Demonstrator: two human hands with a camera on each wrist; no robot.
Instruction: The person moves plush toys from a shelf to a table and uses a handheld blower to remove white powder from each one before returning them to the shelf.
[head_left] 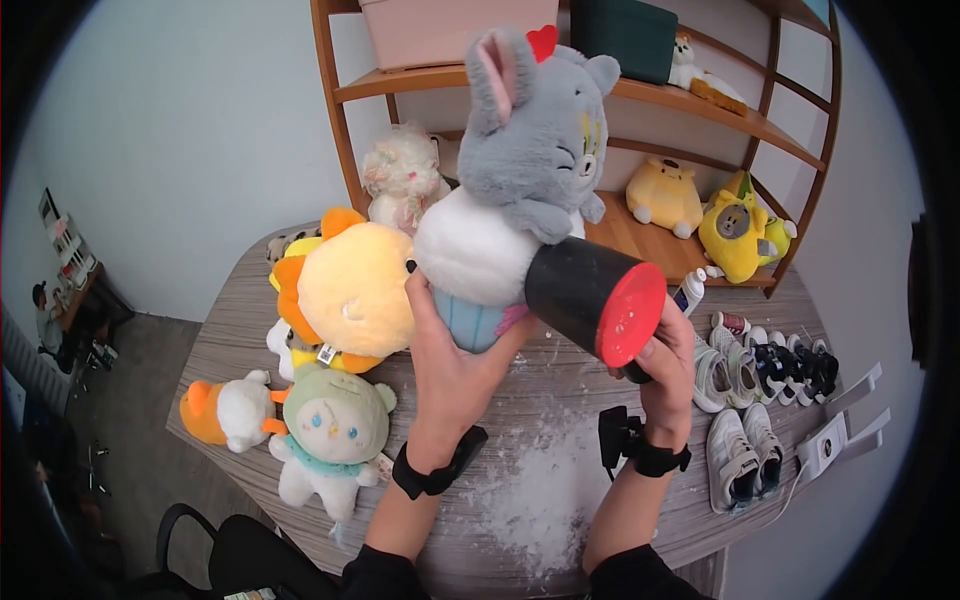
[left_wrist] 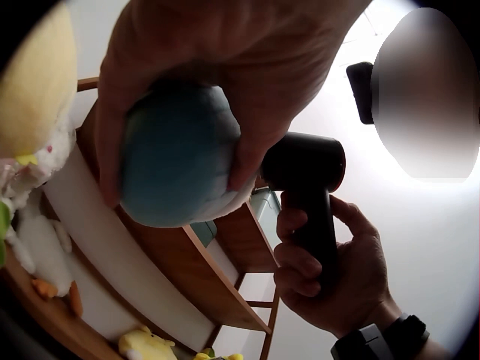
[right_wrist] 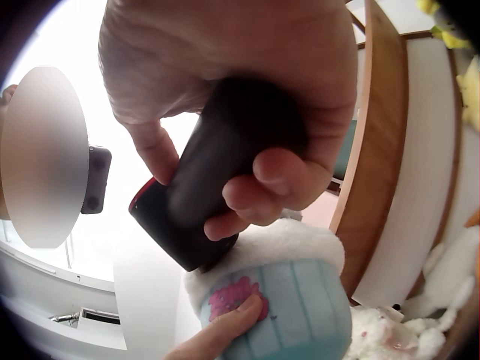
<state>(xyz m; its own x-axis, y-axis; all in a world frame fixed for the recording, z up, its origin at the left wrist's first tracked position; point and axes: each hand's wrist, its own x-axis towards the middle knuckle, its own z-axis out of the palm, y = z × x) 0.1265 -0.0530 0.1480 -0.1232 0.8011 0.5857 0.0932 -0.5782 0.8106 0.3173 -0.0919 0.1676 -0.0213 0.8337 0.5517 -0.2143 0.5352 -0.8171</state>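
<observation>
My left hand [head_left: 455,375] grips the blue striped base of a grey-and-white plush toy [head_left: 475,250], thumb and fingers spread round it. The toy has a long pink-lined ear, a red heart on its head and a pink patch on the base. My right hand [head_left: 665,375] holds the handle of a black hair-dryer-shaped device [head_left: 570,285] with a red end. In the right wrist view, fingers curl round its black handle [right_wrist: 236,150]. The device's far end meets the toy's white fluffy middle [right_wrist: 292,251]; its tip is hidden there.
White powder [head_left: 535,500] is scattered over the wooden table [head_left: 400,530]. A yellow plush [head_left: 355,285] and a green-hooded doll [head_left: 335,430] sit left. Several shoes [head_left: 735,455] and a white router [head_left: 825,445] stand right. Behind rises a wooden shelf [head_left: 430,80] bearing boxes and plush toys.
</observation>
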